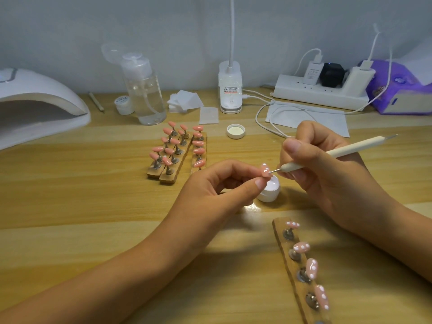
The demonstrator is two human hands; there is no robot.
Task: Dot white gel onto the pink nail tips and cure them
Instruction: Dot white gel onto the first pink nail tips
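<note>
The left hand (pixel 210 190) pinches one pink nail tip (pixel 265 170) between thumb and fingertips. It is raised off the worktop (pixel 93 195) so its face meets the dotting pen (pixel 327 154). The right hand (pixel 327 181) grips the pen pencil-fashion, ball end touching the tip. The open pot of white gel (pixel 268 189) sits just beneath, probably for quick reloads. Dotted tips (pixel 312 268) stand on the near wooden strip (pixel 286 244). Plain tips (pixel 198 143) wait farther back, and the curing lamp (pixel 39 90) sits at far left.
</note>
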